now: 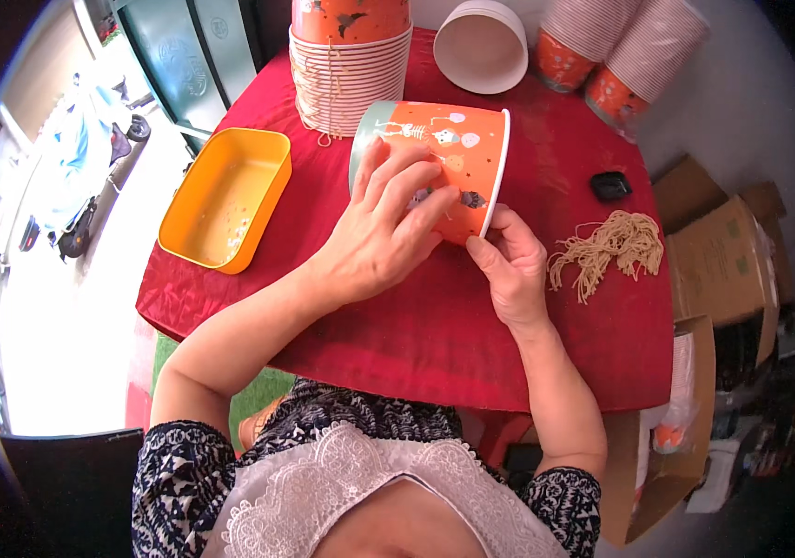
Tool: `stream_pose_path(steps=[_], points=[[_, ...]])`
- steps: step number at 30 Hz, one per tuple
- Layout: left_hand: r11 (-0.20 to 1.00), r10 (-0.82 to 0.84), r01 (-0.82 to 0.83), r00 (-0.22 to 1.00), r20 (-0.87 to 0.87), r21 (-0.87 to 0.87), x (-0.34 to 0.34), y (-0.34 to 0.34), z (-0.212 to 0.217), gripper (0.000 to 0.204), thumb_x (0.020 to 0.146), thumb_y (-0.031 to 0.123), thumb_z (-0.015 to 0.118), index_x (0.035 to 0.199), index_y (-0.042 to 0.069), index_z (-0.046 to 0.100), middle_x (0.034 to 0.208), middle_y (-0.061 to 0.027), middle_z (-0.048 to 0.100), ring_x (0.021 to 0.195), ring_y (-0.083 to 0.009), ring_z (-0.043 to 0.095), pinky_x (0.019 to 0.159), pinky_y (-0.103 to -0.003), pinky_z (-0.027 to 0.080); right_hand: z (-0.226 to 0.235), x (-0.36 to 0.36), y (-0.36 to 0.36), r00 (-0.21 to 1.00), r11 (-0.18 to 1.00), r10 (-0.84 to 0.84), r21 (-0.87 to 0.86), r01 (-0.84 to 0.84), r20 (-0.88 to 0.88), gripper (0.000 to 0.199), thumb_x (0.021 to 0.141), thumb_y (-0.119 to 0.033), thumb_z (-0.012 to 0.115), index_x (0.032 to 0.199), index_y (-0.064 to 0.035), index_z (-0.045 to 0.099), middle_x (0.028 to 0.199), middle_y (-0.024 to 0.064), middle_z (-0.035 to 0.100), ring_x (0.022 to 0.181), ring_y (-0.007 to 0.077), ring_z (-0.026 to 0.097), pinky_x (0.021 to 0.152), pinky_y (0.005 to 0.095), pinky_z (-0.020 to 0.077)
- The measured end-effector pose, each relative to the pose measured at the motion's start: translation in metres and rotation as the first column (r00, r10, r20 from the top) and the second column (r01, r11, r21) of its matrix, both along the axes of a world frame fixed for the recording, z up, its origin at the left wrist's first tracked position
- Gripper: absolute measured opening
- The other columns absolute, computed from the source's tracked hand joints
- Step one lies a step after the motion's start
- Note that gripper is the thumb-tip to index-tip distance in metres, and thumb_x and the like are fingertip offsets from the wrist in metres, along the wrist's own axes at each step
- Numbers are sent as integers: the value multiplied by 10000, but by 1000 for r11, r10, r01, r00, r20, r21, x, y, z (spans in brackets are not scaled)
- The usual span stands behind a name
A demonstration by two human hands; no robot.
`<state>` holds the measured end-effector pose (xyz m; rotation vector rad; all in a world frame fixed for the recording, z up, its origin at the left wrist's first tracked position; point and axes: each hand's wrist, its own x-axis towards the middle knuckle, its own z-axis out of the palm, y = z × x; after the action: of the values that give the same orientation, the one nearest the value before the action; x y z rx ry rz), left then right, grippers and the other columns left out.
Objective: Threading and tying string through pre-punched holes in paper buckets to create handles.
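Observation:
An orange paper bucket (486, 153) with a grey-green base band and skeleton and bat prints is tipped on its side over the table, its white rim to the right. My left hand (384, 223) rests against its printed wall, fingers spread and bent a little; the fingertips touch the paper. At the lower part of the rim, my right hand (516, 265) pinches the bucket between thumb and fingers. Whether a cord is in the right fingers is hidden. Beside that hand lies a loose bundle of beige cords (611, 251).
Behind the bucket stands a tall stack of similar buckets (351, 79) with cords hanging from it. A yellow tray (270, 200) sits left, a white tub (481, 51) and wrapped bucket stacks (644, 60) at the back. A small black dish (610, 186) and cardboard boxes (718, 256) are right.

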<state>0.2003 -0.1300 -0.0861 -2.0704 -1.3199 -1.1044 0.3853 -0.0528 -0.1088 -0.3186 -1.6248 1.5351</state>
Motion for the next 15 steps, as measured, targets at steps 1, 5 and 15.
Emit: stream_pose_path(steps=[1,5,15], points=[[1000,2,-2,1000,2,-1,0,1,0,588,685,86,755,1226,85,527,1255,-134,481,1283,-336,442,1127,-585,251,1,-1,-1,1000,1000,2,-1,-2,2,174,943,-70,615,1098,7,610,1044,31,629,938,75,562,853,237,450],[999,-37,37,999,-2,-1,-2,3,-7,604,680,92,767,1231,87,522,1266,-139,473,1292,-357,431,1116,-590,276,2,1,-1,997,998,36,-56,-40,-64,256,950,-133,622,1150,19,572,1082,36,619,941,77,556,853,235,444],[995,-98,98,995,5,21,9,-2,-9,481,679,56,767,1127,70,591,1180,-115,550,1179,-341,497,1020,-538,392,6,1,-4,983,977,4,-209,-44,-186,293,956,-134,613,1192,14,526,1105,54,613,1001,106,561,937,279,446]])
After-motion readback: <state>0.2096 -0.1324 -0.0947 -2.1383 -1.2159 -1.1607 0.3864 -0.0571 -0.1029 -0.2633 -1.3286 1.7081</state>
